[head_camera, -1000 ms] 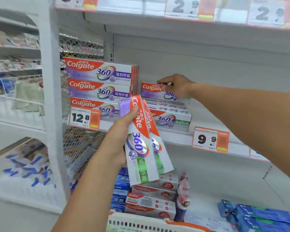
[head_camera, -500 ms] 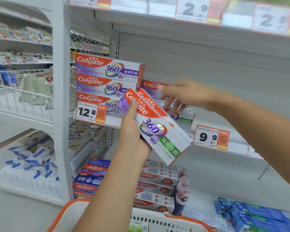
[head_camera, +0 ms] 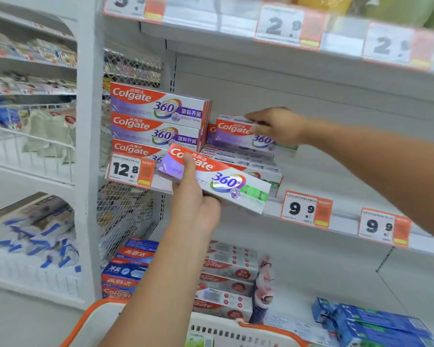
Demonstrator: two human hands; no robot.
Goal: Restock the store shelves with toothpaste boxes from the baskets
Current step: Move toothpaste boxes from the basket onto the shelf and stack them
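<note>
Meanwhile right hand (head_camera: 280, 125) grips shelf-top box (head_camera: 238, 136); left hand (head_camera: 193, 199) grips another (tilted) (head_camera: 226, 181).

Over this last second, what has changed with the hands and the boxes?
The left hand tipped its Colgate 360 boxes from upright to nearly flat. The right hand took one box from them and is setting it on the shelf pile. The purple stack stayed put.

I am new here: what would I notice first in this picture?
First, the left hand gripping a Colgate 360 box at the centre. Behind it, the right hand holds another box on the low stack, beside the taller purple stack.
</note>
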